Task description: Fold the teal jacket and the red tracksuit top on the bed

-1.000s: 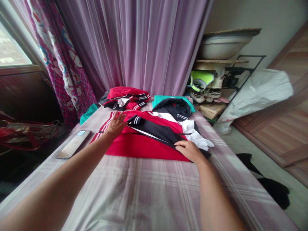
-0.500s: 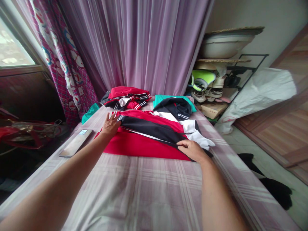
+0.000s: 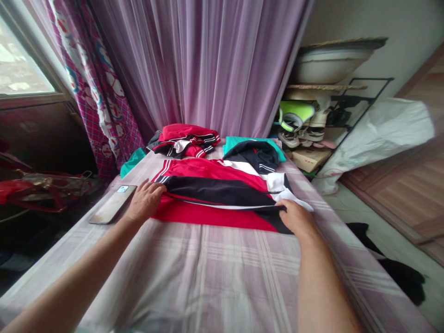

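My right hand (image 3: 297,217) pinched the dark sleeve (image 3: 222,190); my left hand (image 3: 145,200) covered its striped cuff (image 3: 163,179), grip unclear. Even, gentle tension seemed best against creases.

A phone (image 3: 110,207) lies on plaid cloth (image 3: 225,263), a purple curtain (image 3: 215,69) hangs behind, and a basin (image 3: 329,65) sits above shoes (image 3: 312,134).

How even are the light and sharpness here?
Head view: uneven light, with the bright glass windowpane at upper left and the dark red frame below it in murky shadow; head view: the white plastic sack at right looks stretched and soft, probably lens distortion; head view: the long black fabric sleeve and bare right hand look clearer.
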A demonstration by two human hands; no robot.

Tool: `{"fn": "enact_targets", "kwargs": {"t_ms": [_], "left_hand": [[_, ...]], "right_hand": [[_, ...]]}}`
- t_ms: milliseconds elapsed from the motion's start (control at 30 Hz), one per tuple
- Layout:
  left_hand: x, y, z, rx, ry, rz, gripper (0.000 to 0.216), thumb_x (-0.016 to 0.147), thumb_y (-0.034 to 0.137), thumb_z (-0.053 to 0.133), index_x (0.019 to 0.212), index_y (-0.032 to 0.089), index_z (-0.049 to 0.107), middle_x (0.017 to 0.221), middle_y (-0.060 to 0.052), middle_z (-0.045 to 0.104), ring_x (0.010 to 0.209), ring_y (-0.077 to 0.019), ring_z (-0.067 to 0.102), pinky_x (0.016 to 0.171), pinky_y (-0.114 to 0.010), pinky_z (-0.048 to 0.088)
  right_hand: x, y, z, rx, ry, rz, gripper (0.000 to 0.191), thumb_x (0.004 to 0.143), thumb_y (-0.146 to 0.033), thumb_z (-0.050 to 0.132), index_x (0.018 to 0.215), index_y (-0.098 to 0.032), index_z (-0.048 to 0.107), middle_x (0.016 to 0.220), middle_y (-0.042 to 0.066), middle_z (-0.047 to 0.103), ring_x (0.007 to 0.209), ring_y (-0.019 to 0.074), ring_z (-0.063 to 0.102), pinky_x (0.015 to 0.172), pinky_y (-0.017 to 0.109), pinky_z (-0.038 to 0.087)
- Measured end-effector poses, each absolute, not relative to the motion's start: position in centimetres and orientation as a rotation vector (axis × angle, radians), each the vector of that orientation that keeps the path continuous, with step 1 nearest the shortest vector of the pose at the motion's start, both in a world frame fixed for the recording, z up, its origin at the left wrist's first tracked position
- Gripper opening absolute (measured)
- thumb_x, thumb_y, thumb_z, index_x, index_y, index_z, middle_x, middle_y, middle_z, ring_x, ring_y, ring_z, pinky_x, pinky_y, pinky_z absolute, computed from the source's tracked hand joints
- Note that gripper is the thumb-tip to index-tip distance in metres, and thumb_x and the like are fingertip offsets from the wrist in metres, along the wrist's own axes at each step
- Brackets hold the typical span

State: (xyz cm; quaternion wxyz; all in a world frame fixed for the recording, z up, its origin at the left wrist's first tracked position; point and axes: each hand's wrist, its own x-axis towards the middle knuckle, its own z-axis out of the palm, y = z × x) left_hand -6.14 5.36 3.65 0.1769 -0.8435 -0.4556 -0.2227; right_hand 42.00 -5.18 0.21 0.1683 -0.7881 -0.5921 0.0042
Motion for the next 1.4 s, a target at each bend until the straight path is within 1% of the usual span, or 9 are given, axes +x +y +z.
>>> {"fn": "enact_targets", "kwargs": {"t_ms": [200, 533, 667, 867, 1000, 1133, 1200, 1267, 1400], "left_hand": [[-8.0, 2.2, 1.7, -2.368, -1.198, -0.629, 0.028, 0.094, 0.025, 0.043, 0.093, 0.028, 0.071, 0.1, -0.006, 0.075, 0.096, -0.0238, 0.067, 0.106, -0.048, 0.045], [-8.4, 0.6, 1.2, -2.426, -1.237, -0.623, 0.026, 0.091, 0.022, 0.048, 0.094, 0.029, 0.073, 0.1, -0.006, 0.072, 0.096, -0.023, 0.066, 0.102, -0.046, 0.047], [-8.3, 0.9, 1.1, -2.488, -1.228, -0.608, 0.028, 0.09, 0.019, 0.047, 0.095, 0.026, 0.073, 0.102, -0.008, 0.071, 0.095, -0.0234, 0.064, 0.092, -0.042, 0.053], [-8.1, 1.1, 1.1, -2.534, -1.129, -0.681, 0.028, 0.09, 0.017, 0.044, 0.097, 0.022, 0.07, 0.102, -0.008, 0.07, 0.095, -0.0227, 0.063, 0.088, -0.04, 0.054], [-8.2, 1.0, 1.2, -2.542, -1.135, -0.702, 0.026, 0.093, 0.023, 0.045, 0.1, 0.022, 0.07, 0.103, -0.008, 0.071, 0.093, -0.0217, 0.065, 0.087, -0.039, 0.052], [-7.6, 1.7, 2.1, -2.436, -1.24, -0.673, 0.031, 0.098, 0.034, 0.042, 0.1, 0.022, 0.07, 0.101, -0.008, 0.073, 0.088, -0.0225, 0.067, 0.081, -0.038, 0.05], [-6.4, 2.7, 3.1, -2.408, -1.272, -0.649, 0.036, 0.1, 0.037, 0.039, 0.097, 0.022, 0.071, 0.096, -0.008, 0.073, 0.085, -0.0225, 0.068, 0.08, -0.038, 0.049], [-4.3, 3.9, 4.3, -2.422, -1.277, -0.615, 0.038, 0.101, 0.038, 0.037, 0.096, 0.021, 0.072, 0.093, -0.008, 0.074, 0.084, -0.0224, 0.068, 0.08, -0.037, 0.049], [2.4, 6.9, 6.8, -2.538, -1.25, -0.465, 0.036, 0.1, 0.038, 0.041, 0.1, 0.022, 0.073, 0.098, -0.009, 0.075, 0.094, -0.0247, 0.067, 0.089, -0.04, 0.048]], "right_hand": [[42.7, -5.6, -0.2, -2.273, -1.648, 0.122, 0.032, 0.072, -0.009, 0.056, 0.087, -0.028, 0.076, 0.093, 0.002, 0.076, 0.082, 0.0204, 0.066, 0.067, 0.028, 0.044], [43.4, -6.0, 0.6, -2.313, -1.56, 0.25, 0.036, 0.065, -0.006, 0.053, 0.076, -0.028, 0.08, 0.087, 0.001, 0.076, 0.078, 0.0208, 0.068, 0.069, 0.028, 0.048], [43.5, -6.2, 0.5, -2.303, -1.554, 0.389, 0.033, 0.064, -0.008, 0.054, 0.071, -0.028, 0.079, 0.085, 0.002, 0.077, 0.081, 0.0215, 0.07, 0.073, 0.029, 0.051], [43.5, -7.4, 1.7, -2.039, -1.69, 0.559, 0.031, 0.071, -0.029, 0.059, 0.093, -0.026, 0.081, 0.104, 0.003, 0.078, 0.097, 0.0231, 0.071, 0.086, 0.031, 0.053], [41.7, -7.2, 3.3, -2.013, -1.603, 0.313, 0.032, 0.079, -0.043, 0.057, 0.093, -0.025, 0.079, 0.099, 0.006, 0.078, 0.089, 0.0254, 0.071, 0.077, 0.032, 0.053], [38.2, -5.4, 3.0, -1.957, -1.597, -0.03, 0.032, 0.087, -0.036, 0.049, 0.091, -0.023, 0.077, 0.099, 0.008, 0.077, 0.092, 0.0249, 0.069, 0.076, 0.031, 0.049], [37.0, -4.7, 2.3, -1.986, -1.65, -0.016, 0.03, 0.088, -0.033, 0.048, 0.091, -0.023, 0.076, 0.1, 0.007, 0.077, 0.09, 0.0226, 0.069, 0.073, 0.029, 0.047], [36.8, -4.5, 1.6, -2.147, -1.658, 0.069, 0.027, 0.088, -0.033, 0.05, 0.089, -0.024, 0.076, 0.09, 0.005, 0.077, 0.079, 0.0204, 0.068, 0.064, 0.027, 0.042], [38.7, -4.9, 1.3, -2.437, -1.576, 0.177, 0.028, 0.089, -0.036, 0.052, 0.08, -0.025, 0.076, 0.075, 0.004, 0.074, 0.067, 0.0187, 0.064, 0.056, 0.027, 0.033]]}}
